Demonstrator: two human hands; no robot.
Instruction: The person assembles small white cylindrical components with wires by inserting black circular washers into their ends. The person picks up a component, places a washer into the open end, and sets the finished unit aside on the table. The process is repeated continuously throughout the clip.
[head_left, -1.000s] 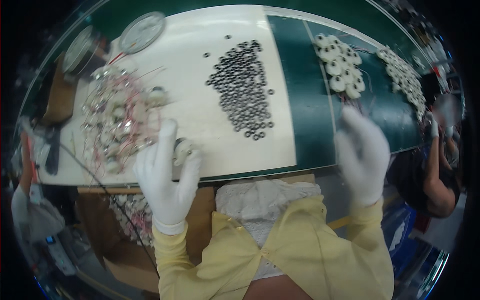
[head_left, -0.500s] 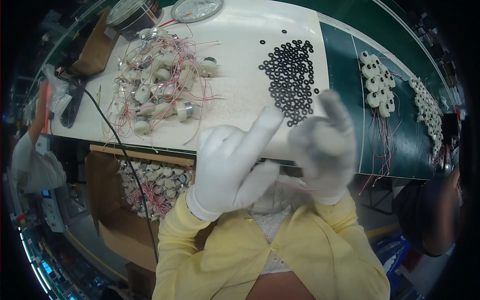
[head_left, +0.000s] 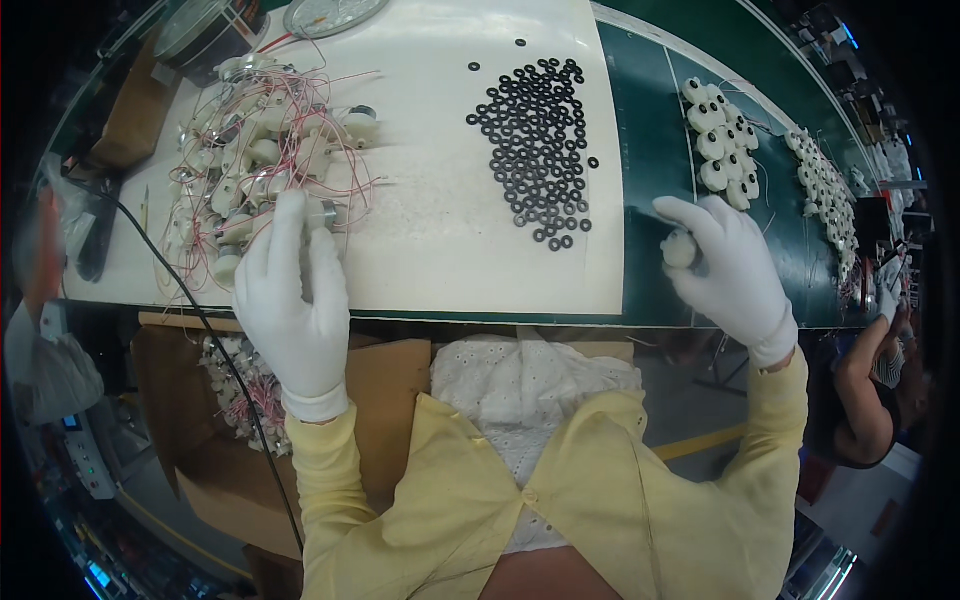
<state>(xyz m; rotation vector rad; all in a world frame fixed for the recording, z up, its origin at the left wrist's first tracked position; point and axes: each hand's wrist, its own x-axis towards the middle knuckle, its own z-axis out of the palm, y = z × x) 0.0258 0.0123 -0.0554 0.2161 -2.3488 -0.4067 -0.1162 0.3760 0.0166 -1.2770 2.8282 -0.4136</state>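
In a white glove, my left hand [head_left: 292, 300] reaches onto the near edge of a heap of small white plastic motors [head_left: 262, 150] with silver metal ends and thin red and pink wires. Its fingers are stretched, thumb apart, beside one motor with a silver end [head_left: 324, 213]. My right hand [head_left: 728, 268], also gloved, is over the green mat [head_left: 650, 240], fingers and thumb closed round a small white motor [head_left: 679, 249]. Beyond it stand several white motors with black rings on top [head_left: 722, 140], in a close group. Loose black rubber rings [head_left: 540, 145] lie scattered on the white board [head_left: 430, 270].
A cardboard box [head_left: 190, 420] of more wired motors stands below the table edge at left, a black cable [head_left: 185, 285] crossing it. At back left are a tub [head_left: 205, 40] and a round lid [head_left: 335, 14]. More motors [head_left: 825, 200] stand far right, near another person's arm [head_left: 865, 375].
My hands have moved apart from the middle: the left to the motor heap, the right out over the green mat with the white motor. The whole view has shifted slightly.
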